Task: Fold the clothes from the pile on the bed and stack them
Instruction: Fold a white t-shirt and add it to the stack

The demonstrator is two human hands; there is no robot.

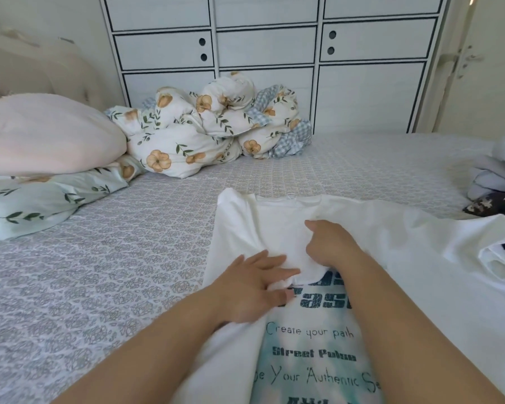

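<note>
A white T-shirt [405, 258] with a teal print and dark lettering lies spread on the bed, neckline away from me. Its left sleeve is folded inward over the chest. My left hand [254, 284] lies flat on that folded sleeve with straight fingers, the thumb tucked at the sleeve's edge. My right hand [330, 243] rests on the sleeve a little further up, fingers curled under, thumb pointing left; whether it pinches cloth is hidden. A pile of clothes [496, 182] in pale blue, white and dark floral sits at the right edge.
A grey patterned bedspread [114, 272] covers the bed. A crumpled floral duvet [210, 123] lies at the back, a pink pillow [47, 132] and a leaf-print pillow [29, 205] at the left. A white wardrobe [268, 48] stands behind the bed.
</note>
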